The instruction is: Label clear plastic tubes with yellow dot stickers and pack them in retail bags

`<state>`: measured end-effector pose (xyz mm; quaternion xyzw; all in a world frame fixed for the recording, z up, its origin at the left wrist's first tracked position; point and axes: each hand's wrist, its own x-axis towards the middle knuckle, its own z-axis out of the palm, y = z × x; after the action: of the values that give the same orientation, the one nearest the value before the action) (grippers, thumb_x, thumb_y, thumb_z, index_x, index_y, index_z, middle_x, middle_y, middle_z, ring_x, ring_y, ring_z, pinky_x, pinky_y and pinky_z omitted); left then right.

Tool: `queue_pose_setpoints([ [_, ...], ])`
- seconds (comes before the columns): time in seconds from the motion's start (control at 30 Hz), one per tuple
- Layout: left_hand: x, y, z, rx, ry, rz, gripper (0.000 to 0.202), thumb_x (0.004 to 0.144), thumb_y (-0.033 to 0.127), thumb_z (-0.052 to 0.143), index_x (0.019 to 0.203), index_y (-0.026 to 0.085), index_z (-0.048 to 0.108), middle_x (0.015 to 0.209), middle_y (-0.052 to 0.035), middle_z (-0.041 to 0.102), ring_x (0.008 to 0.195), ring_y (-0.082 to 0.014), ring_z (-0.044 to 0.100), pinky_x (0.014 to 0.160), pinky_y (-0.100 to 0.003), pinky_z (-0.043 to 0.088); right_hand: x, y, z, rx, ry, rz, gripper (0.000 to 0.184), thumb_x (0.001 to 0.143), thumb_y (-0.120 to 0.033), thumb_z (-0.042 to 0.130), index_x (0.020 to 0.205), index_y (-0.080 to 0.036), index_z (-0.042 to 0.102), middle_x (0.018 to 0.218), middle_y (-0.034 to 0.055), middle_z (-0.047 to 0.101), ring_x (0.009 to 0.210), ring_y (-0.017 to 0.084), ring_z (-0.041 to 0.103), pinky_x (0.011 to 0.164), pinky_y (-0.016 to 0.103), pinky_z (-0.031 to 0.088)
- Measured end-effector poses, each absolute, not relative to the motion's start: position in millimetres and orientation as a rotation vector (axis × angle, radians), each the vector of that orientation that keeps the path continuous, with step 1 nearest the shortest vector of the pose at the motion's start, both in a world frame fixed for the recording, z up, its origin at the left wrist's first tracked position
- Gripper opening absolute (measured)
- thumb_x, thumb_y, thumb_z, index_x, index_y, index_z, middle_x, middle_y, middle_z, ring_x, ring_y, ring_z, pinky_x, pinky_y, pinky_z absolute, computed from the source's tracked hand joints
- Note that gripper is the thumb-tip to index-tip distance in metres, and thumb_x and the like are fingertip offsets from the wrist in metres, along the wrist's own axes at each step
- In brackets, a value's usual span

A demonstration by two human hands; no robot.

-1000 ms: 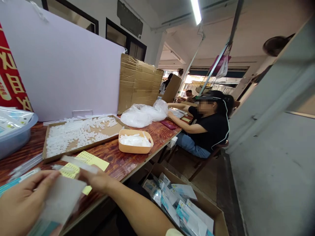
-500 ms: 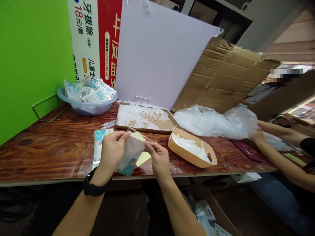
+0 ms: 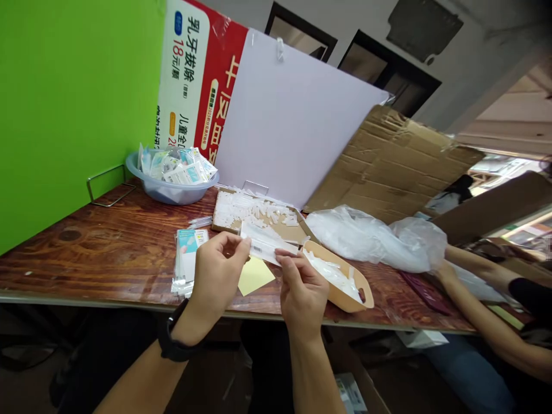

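Note:
My left hand (image 3: 218, 275) and my right hand (image 3: 302, 290) together pinch a small clear plastic packet (image 3: 266, 244), held flat above the wooden table's front edge (image 3: 107, 296). The left fingers grip its left end, the right fingers its right end. A black watch sits on my left wrist. Just under the hands lies a yellow sheet (image 3: 254, 275). A stack of sealed packets (image 3: 187, 259) lies left of my left hand.
A tan tray (image 3: 345, 282) with white pieces lies right of my hands. Behind are a cardboard tray of white tubes (image 3: 254, 211), a blue bowl of packets (image 3: 172, 187), clear bags (image 3: 371, 233). Another person's arm (image 3: 483, 276) rests at the right.
The view swung left from the seated co-worker to the table. The packet, earlier hanging folded between my hands, is now raised and stretched out flat between both hands.

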<state>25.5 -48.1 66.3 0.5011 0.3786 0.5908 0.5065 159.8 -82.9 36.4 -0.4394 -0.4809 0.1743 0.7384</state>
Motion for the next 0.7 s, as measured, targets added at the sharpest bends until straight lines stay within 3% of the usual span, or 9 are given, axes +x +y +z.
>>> queue_pose_setpoints([
  [0.07, 24, -50, 69, 1.153, 0.829, 1.557, 0.020, 0.076, 0.035, 0.068, 0.077, 0.015, 0.066, 0.067, -0.0016, 0.067, 0.063, -0.0139, 0.062, 0.060, -0.023, 0.050, 151, -82, 43, -0.969, -1.062, 0.351, 0.011, 0.077, -0.026, 0.072, 0.087, -0.020, 0.073, 0.104, 0.0065, 0.067, 0.084, 0.016, 0.064, 0.076, 0.032, 0.054],
  [0.13, 20, -49, 71, 1.077, 0.763, 1.679, 0.028, 0.074, 0.031, 0.072, 0.098, 0.017, 0.066, 0.076, -0.0009, 0.070, 0.070, -0.0133, 0.065, 0.066, -0.022, 0.052, 144, -80, 53, -0.941, -1.021, 0.416, 0.038, 0.076, -0.023, 0.074, 0.112, -0.026, 0.066, 0.119, 0.0064, 0.063, 0.083, 0.016, 0.064, 0.074, 0.032, 0.056],
  [0.2, 15, -46, 72, 0.989, 0.702, 1.714, 0.043, 0.071, 0.029, 0.077, 0.110, 0.018, 0.064, 0.080, -0.0007, 0.071, 0.073, -0.0129, 0.065, 0.069, -0.023, 0.053, 140, -76, 63, -0.905, -1.015, 0.562, 0.055, 0.074, -0.023, 0.075, 0.125, -0.029, 0.057, 0.123, 0.0062, 0.063, 0.086, 0.017, 0.065, 0.076, 0.034, 0.056],
  [0.27, 8, -39, 72, 0.888, 0.638, 1.667, 0.038, 0.066, 0.030, 0.081, 0.099, 0.016, 0.069, 0.078, -0.0017, 0.071, 0.070, -0.0125, 0.064, 0.068, -0.023, 0.052, 138, -72, 71, -0.893, -1.057, 0.742, 0.048, 0.072, -0.024, 0.077, 0.118, -0.026, 0.063, 0.113, 0.0062, 0.068, 0.088, 0.018, 0.066, 0.079, 0.034, 0.056],
  [0.37, -4, -30, 68, 0.704, 0.553, 1.514, 0.029, 0.056, 0.029, 0.086, 0.074, 0.013, 0.070, 0.075, -0.0029, 0.070, 0.069, -0.0127, 0.063, 0.067, -0.023, 0.052, 135, -65, 76, -0.876, -1.039, 0.927, 0.025, 0.066, -0.026, 0.080, 0.089, -0.021, 0.074, 0.088, 0.0043, 0.073, 0.079, 0.017, 0.067, 0.077, 0.031, 0.055],
  [0.5, -17, -25, 64, 0.580, 0.461, 1.338, 0.027, 0.057, 0.024, 0.085, 0.073, 0.012, 0.068, 0.077, -0.0051, 0.070, 0.075, -0.0159, 0.064, 0.072, -0.027, 0.052, 128, -62, 69, -0.850, -0.962, 0.961, 0.017, 0.064, -0.035, 0.079, 0.068, -0.020, 0.073, 0.068, 0.0026, 0.071, 0.062, 0.014, 0.063, 0.064, 0.026, 0.053],
  [0.7, -16, -28, 71, 0.502, 0.431, 1.393, 0.015, 0.069, 0.020, 0.073, 0.080, 0.011, 0.066, 0.082, -0.0068, 0.070, 0.074, -0.0156, 0.065, 0.071, -0.028, 0.053, 131, -60, 58, -0.895, -1.132, 0.978, 0.017, 0.071, -0.033, 0.076, 0.062, -0.019, 0.071, 0.062, 0.0007, 0.068, 0.060, 0.011, 0.061, 0.062, 0.022, 0.049],
])
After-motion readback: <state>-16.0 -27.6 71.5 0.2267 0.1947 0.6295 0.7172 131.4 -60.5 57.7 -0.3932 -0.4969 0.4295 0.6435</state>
